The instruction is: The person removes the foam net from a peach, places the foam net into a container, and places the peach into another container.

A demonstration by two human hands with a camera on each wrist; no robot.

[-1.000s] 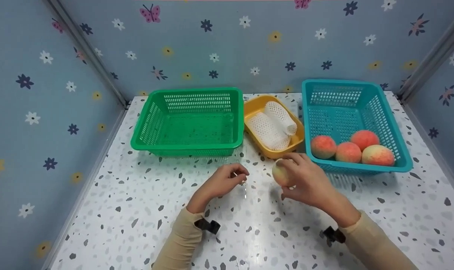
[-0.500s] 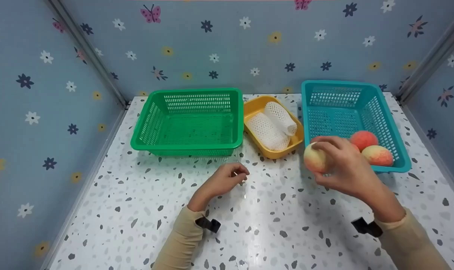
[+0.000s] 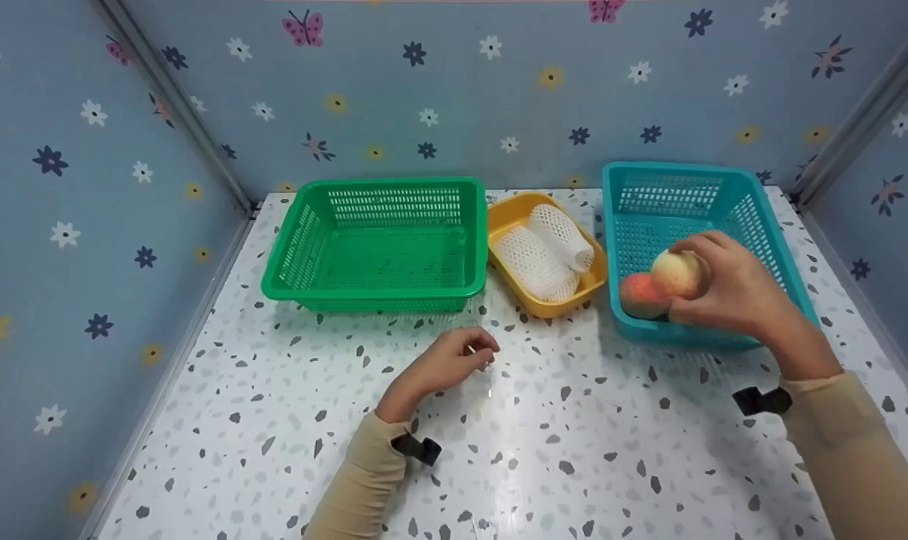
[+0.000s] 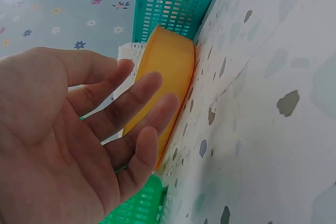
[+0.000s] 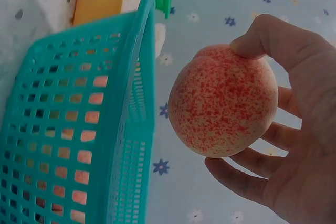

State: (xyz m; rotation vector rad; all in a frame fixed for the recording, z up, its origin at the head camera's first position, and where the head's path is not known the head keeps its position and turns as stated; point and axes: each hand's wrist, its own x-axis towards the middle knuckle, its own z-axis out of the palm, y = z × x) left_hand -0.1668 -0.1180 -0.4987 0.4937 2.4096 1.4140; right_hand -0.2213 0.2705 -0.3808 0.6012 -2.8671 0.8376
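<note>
My right hand (image 3: 739, 289) grips a peach (image 3: 677, 274) over the front part of the teal basket (image 3: 617, 225). In the right wrist view, the speckled red and cream peach (image 5: 226, 103) sits between thumb and fingers, above the level of the basket's rim (image 5: 142, 51). Another peach (image 3: 641, 298) lies in the basket's front left corner; the hand hides the others there. My left hand (image 3: 448, 360) rests low over the table with loosely bent fingers and holds nothing. In the left wrist view, that hand (image 4: 79, 124) shows its palm, with relaxed fingers.
A green basket (image 3: 371, 292) stands at the back left. Between the baskets sits a small yellow tray (image 3: 548, 308) with white foam net sleeves (image 3: 536, 262) in it. Patterned panels (image 3: 454, 90) enclose the speckled table (image 3: 274, 420) at the back and sides.
My right hand has carried the peach from the table's middle rightward and over the teal basket. My left hand has stayed in place.
</note>
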